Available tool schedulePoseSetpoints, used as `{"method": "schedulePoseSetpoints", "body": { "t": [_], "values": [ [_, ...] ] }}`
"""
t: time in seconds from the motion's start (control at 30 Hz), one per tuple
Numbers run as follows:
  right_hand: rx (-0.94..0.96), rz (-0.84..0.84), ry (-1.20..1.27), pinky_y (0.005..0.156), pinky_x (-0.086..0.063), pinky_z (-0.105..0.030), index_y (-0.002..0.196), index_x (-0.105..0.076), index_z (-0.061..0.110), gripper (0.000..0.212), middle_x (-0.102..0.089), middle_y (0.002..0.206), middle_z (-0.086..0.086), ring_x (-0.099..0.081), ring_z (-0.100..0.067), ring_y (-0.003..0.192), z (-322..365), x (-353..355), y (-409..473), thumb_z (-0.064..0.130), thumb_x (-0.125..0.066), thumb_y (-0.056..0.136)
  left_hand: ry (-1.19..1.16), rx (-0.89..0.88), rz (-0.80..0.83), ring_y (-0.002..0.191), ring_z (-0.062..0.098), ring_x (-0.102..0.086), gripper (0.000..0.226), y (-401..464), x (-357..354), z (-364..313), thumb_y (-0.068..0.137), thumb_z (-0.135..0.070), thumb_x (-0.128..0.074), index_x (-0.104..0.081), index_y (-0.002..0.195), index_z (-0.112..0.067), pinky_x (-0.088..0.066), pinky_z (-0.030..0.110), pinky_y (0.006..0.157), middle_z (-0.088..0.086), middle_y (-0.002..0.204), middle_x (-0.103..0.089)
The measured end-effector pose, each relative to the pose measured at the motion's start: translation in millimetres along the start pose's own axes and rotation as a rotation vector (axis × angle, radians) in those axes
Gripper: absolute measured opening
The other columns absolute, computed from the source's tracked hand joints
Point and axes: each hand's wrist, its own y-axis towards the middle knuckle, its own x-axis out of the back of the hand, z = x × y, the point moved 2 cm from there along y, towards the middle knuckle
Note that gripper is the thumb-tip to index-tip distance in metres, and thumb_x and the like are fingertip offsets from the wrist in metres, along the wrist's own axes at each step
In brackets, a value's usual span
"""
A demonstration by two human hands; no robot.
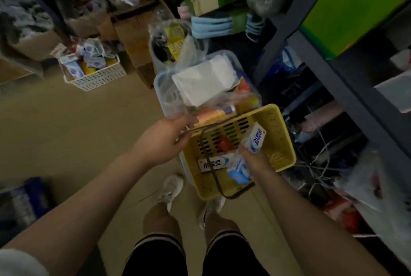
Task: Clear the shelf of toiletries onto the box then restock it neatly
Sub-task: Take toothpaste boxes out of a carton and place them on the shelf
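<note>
A yellow slotted basket (275, 142) sits on a clear plastic box (162, 88) in front of me. My left hand (166, 140) pinches the basket's dark wire handle (213, 171) at its left rim. My right hand (255, 160) grips a white and blue toothpaste box (255, 140) over the basket. A second toothpaste box (213, 163) lies flat inside the basket, beside an orange item (224, 144). The dark metal shelf (333, 71) rises on the right.
A white lattice basket (97, 77) with packets stands on the floor at left. Cardboard cartons (131, 37) line the back. White folded bags (204, 80) and a clear bag of goods (171, 44) lie beyond the yellow basket. A green carton (351, 8) fills the upper shelf. My shoes (171, 189) are below.
</note>
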Motion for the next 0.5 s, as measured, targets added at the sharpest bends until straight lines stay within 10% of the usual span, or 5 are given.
{"method": "schedulePoseSetpoints", "body": {
  "t": [0.17,0.5],
  "values": [
    [-0.129,-0.104,0.019,0.051,-0.052,-0.027,0.139,-0.035,0.006,0.076,-0.053,0.122,-0.017,-0.060,-0.032,0.089,-6.7,-38.5,40.0,0.043,-0.068,0.081,-0.111,-0.105,0.159,0.079,0.017,-0.063,0.040,29.6,-16.0,26.3,0.083,-0.030,-0.044,-0.062,0.111,-0.007,-0.044,0.011,0.061,0.009,0.099,-0.065],
    [-0.102,-0.121,-0.027,0.084,-0.052,-0.040,0.104,-0.051,0.005,0.012,-0.058,0.109,-0.019,-0.060,-0.035,0.106,-31.5,-48.9,9.4,0.010,-0.051,0.092,-0.101,-0.248,0.328,0.077,0.021,-0.066,0.048,46.0,-4.1,41.4,0.082,-0.039,-0.037,-0.062,0.110,-0.009,-0.052,0.032,0.061,0.005,0.102,-0.066]
  ]
}}
